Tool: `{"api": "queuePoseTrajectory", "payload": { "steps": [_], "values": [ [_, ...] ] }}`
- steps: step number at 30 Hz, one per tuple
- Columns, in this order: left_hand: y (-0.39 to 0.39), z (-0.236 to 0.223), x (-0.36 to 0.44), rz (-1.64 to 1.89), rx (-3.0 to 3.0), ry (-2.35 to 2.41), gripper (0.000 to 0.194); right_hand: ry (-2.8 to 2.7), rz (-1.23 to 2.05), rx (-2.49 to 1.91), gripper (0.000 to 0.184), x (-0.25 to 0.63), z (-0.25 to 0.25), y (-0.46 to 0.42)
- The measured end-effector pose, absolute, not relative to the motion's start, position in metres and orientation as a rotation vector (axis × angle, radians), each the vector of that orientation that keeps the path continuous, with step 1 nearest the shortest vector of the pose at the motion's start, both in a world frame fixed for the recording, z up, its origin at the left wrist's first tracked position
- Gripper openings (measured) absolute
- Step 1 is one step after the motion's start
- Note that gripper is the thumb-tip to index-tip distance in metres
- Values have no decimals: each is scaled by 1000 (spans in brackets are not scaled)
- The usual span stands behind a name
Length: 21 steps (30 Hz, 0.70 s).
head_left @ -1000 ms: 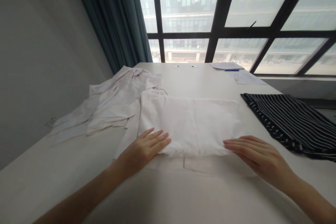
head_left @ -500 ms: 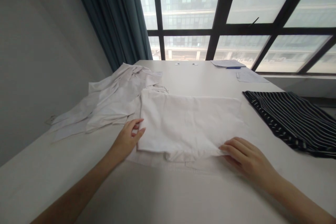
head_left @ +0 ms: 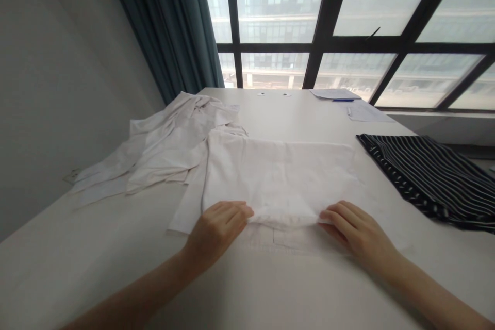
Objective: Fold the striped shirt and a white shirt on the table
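A white garment [head_left: 278,175] lies partly folded and flat in the middle of a white table [head_left: 116,258]. My left hand [head_left: 218,227] curls its fingers over the near edge of the folded layer, left of centre. Just to the right, my right hand [head_left: 353,229] grips the same near edge with bent fingers. Both hands pinch the cloth, which bunches slightly between them. A lower layer of the garment shows beneath the fold near my hands.
A crumpled pile of white clothes [head_left: 166,139] lies at the left. A dark striped garment [head_left: 429,175] lies at the right. Papers and a blue pen [head_left: 342,99] sit at the far edge by the window. A curtain [head_left: 170,26] hangs at the back left.
My left hand moved from the garment's left side to its near edge and closed on it. My right hand shifted slightly left and tightened on the same edge.
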<state>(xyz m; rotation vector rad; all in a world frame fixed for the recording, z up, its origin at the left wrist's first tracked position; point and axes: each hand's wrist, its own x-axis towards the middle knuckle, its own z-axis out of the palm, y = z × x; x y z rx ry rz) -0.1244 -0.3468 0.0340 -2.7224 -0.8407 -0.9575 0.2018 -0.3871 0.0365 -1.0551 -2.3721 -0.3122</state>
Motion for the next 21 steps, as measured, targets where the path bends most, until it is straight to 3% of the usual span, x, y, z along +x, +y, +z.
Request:
{"api": "queuePoseTrajectory", "payload": {
  "steps": [4,8,15,21],
  "values": [
    [-343,41,-130,-951,-2589,-751,12,-2364,-460,-959,18,202,38,-389],
    [-346,40,-124,-785,-2590,-736,13,-2539,-379,-915,19,199,39,-387],
    [-348,36,-127,-715,-2642,-593,29,-2620,-293,-905,25,196,42,-388],
    [-344,39,-137,-634,-2943,-571,36,-2590,362,-999,17,203,55,-392]
  ]
}}
